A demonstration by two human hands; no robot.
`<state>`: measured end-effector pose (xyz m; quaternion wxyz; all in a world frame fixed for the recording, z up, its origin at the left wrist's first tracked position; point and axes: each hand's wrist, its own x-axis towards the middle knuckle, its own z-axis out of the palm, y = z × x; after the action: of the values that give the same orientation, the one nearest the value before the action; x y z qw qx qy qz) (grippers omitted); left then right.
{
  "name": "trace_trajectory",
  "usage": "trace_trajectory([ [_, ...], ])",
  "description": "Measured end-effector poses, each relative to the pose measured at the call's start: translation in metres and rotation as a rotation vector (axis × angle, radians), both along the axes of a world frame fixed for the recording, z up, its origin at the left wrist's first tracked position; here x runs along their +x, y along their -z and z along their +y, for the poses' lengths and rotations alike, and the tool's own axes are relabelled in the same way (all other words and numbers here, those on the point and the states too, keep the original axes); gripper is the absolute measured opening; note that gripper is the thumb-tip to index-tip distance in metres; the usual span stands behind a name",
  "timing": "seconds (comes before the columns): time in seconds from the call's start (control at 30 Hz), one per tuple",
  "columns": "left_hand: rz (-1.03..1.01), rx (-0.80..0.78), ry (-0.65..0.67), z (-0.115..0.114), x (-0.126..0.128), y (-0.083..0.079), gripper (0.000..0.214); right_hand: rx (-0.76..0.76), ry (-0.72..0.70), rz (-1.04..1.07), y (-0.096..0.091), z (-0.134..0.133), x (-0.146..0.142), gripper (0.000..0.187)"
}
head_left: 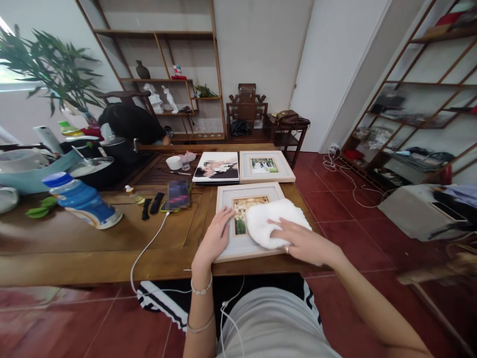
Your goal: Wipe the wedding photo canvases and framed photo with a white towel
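Note:
A light wooden picture frame point(246, 255) lies flat near the table's front edge, with a photo point(240, 226) inside a pale mount. Across the frame's right part lies a fluffy white cloth point(263, 223), hiding some of the photo. My right hand point(300, 239) grips and presses this cloth from above, its fingers on the folds. On the frame's left side rests my left hand point(217, 234), fingers stretched out and lying flat. Just behind stand two more pieces: a second wooden frame point(286, 174) with a photo, and a picture panel point(231, 171) lying flat.
To the left are a phone point(179, 194) with a white cable point(149, 243), black straps point(152, 205), a blue-capped bottle point(84, 201) and a small white cup point(174, 162). A person point(130, 122) bends down behind the table point(149, 263). Shelves point(156, 35) stand by the wall.

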<state>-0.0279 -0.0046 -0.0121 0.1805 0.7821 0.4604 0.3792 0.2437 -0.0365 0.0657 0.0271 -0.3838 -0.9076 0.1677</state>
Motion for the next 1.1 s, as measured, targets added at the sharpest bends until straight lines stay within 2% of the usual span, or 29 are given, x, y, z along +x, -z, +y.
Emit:
trace_trajectory([
  [0.2,0.000,-0.027,0.019,0.001,-0.003,0.001,0.040,0.373,0.245,0.028,0.023,0.082,-0.005,0.040],
  [0.3,-0.007,-0.037,0.006,0.001,-0.002,0.001,0.039,0.451,0.246,-0.033,0.031,0.097,-0.016,0.042],
  [0.4,-0.034,-0.036,-0.050,0.001,-0.002,0.001,0.038,0.420,0.156,-0.085,0.032,0.082,-0.023,0.046],
  [0.63,-0.036,-0.016,-0.109,0.002,0.001,0.003,0.040,0.160,-0.060,-0.017,0.012,-0.015,-0.016,0.049],
  [0.7,-0.031,-0.010,-0.114,0.002,0.001,0.003,0.041,0.127,-0.083,0.014,0.010,-0.030,-0.014,0.052],
  [0.77,-0.027,-0.006,-0.106,0.001,0.001,0.002,0.041,0.128,-0.084,0.039,0.011,-0.030,-0.013,0.051],
  [0.87,-0.020,-0.009,-0.062,0.001,0.000,0.000,0.040,0.178,-0.047,0.043,0.016,-0.009,-0.011,0.045],
  [1.1,-0.032,-0.034,-0.010,-0.001,-0.002,-0.002,0.041,0.407,0.085,-0.063,0.025,0.077,-0.013,0.048],
])
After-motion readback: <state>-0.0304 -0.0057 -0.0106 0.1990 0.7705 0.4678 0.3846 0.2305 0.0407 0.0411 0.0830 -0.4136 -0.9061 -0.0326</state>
